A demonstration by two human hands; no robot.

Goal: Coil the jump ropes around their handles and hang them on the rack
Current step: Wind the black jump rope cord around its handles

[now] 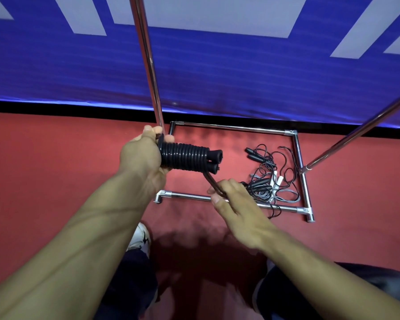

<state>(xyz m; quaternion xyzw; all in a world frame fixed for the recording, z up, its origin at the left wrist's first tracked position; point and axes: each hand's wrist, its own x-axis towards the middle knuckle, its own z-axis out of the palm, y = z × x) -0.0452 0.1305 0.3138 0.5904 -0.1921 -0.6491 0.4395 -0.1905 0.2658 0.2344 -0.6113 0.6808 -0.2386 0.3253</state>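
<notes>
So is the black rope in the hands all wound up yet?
Nearly. The black rope wraps its handles in tight coils, held by the left hand, but a loose tail runs to the right hand.

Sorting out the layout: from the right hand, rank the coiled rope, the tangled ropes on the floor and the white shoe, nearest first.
1. Tangled ropes, just beyond the right hand.
2. Coiled rope, up-left, held by the left hand.
3. White shoe, lower left.

Handle ends: my left hand [143,155] covered the near ends of the coiled rope [185,159].
Rope tail: blurred under my right hand [238,204].
Rack poles [146,58]: cut off above.
</notes>
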